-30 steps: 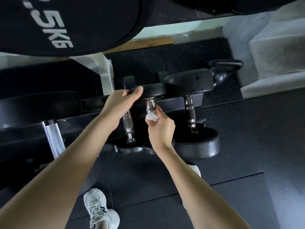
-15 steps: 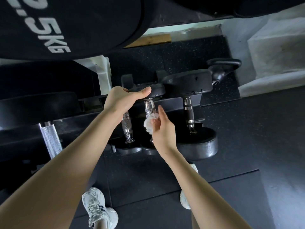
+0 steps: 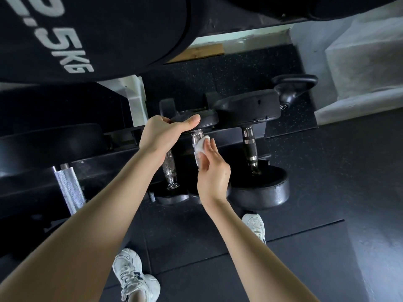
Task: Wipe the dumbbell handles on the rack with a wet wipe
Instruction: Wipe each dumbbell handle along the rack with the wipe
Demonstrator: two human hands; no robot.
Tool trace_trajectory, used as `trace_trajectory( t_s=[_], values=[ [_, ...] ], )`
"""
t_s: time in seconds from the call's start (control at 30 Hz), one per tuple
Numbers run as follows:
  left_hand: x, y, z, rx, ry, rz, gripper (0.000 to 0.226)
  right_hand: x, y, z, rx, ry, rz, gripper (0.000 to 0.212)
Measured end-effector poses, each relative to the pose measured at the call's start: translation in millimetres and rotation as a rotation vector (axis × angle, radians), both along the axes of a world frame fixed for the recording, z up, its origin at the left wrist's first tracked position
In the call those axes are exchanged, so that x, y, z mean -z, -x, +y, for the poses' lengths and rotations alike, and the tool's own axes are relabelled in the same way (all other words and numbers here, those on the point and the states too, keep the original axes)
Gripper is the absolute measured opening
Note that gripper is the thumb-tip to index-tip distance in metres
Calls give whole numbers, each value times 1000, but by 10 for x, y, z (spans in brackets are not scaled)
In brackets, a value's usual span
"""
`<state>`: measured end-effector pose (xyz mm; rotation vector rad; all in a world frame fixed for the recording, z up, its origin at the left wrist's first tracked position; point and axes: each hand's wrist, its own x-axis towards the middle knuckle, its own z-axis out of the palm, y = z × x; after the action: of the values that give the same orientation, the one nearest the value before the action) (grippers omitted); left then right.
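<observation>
Three dumbbells lie side by side on the low black rack point(image 3: 122, 149). My left hand point(image 3: 162, 134) grips the far black head point(image 3: 205, 119) of the middle dumbbell. My right hand point(image 3: 212, 168) presses a crumpled white wet wipe point(image 3: 201, 144) against the upper part of that dumbbell's chrome handle point(image 3: 197, 138), fingers nearly straight. The lower part of this handle is hidden behind my right hand. To the left lies another chrome handle point(image 3: 170, 171), bare. To the right is a larger dumbbell with a dark handle point(image 3: 250, 149).
A big black weight plate marked "5KG" point(image 3: 87, 33) hangs close overhead at the upper left. A knurled bar point(image 3: 67, 188) juts out at the left. A kettlebell point(image 3: 292, 88) stands behind the rack on the black rubber floor point(image 3: 327, 171). My white shoes point(image 3: 135, 277) are below.
My right hand has slid the wipe back up the middle handle after a dip downwards, and its fingers have straightened. My left hand stays on the dumbbell head.
</observation>
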<state>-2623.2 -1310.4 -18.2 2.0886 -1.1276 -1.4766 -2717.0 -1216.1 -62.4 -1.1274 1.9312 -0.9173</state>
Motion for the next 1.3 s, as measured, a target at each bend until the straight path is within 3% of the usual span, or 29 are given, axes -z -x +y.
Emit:
trace_trajectory(
  t_s=[0.2,0.43,0.67,0.77,0.87,0.93,1.0,1.1,1.17,1.3],
  values=[
    [27,9,6,6,13,-17,57,-52,-52,-191,132,-16,-175,31],
    [-20,5,-5,14,3,17,54,-41,148,227,-48,-190,153,28],
    [28,3,-2,4,28,41,54,-83,177,-316,-4,-121,-40,28],
    [46,-2,7,0,31,30,57,-24,361,-112,-121,-213,-90,32],
    [49,19,-18,4,4,27,58,-62,591,45,-315,-346,38,49],
    [29,33,-35,19,-13,3,59,-148,655,104,-419,-378,98,42],
    [18,27,-49,41,-32,-3,61,-223,657,178,-442,-294,181,21],
    [-40,-14,-62,138,-61,-39,66,-224,595,162,-475,122,457,26],
    [-106,-81,-58,120,-48,-3,59,-121,540,-17,-620,361,674,32],
    [-214,-323,86,76,104,68,33,108,497,-231,-1031,366,860,40]
  ],
)
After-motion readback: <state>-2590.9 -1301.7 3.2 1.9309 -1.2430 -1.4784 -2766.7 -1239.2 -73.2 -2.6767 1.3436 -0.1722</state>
